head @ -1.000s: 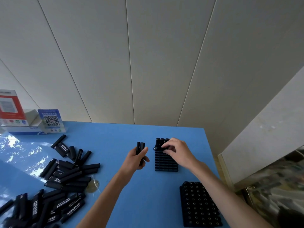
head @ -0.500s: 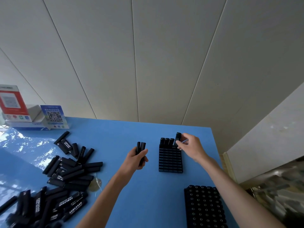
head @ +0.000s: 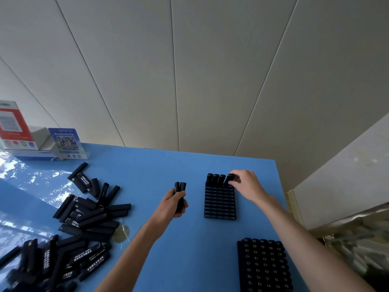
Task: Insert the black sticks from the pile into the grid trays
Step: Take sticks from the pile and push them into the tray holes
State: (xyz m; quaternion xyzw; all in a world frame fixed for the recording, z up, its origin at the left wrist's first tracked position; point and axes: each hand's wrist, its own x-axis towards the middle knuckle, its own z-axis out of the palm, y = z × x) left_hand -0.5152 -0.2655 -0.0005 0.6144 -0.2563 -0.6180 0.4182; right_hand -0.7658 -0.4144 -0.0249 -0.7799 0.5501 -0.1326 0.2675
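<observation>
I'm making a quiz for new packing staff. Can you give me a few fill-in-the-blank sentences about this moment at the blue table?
1. The right hand pinches a stick at the far row of the grid tray, which already holds ____ upright sticks beside it.
2. The left hand grips ____ spare sticks.
3. The loose pile lies on the person's ____ side.
4. The second tray, nearer the person, is ____.

Missing words: three; two; left; full

Two grid trays (head: 220, 202) (head: 264, 266); two hands (head: 171, 204) (head: 246, 184); two held sticks (head: 180, 187); pile (head: 84, 218) uncounted.
</observation>
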